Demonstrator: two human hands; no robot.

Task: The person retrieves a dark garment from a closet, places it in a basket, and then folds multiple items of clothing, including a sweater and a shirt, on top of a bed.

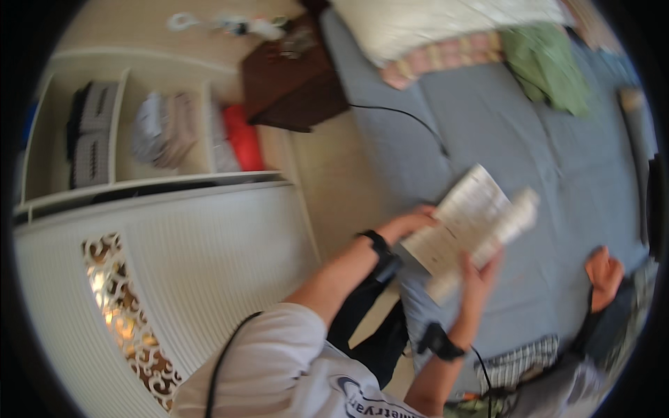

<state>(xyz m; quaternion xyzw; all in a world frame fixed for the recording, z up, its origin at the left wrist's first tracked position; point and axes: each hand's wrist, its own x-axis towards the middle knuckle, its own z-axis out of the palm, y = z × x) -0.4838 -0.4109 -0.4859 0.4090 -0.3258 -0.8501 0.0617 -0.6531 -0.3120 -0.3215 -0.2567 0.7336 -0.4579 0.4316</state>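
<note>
A pale, thin folded piece (454,230) with faint marks, apparently paper or a booklet, is held over the bed; motion blur hides what it is exactly. My left hand (415,222) grips its left edge, the fingers partly behind it. My right hand (481,269) holds the lower right side, where a blurred flap or roll (515,211) stands up. Each wrist wears a black strap with a small device. Below the piece is the grey sheet (502,141) of the bed.
Left stands a white cabinet (209,251) with folded clothes (167,128) on shelves. A brown bedside table (292,73) holds small items. On the bed are a pillow (449,26), green cloth (549,68), black cable (405,112) and checked cloth (517,360). Another person's hand or foot (603,271) is right.
</note>
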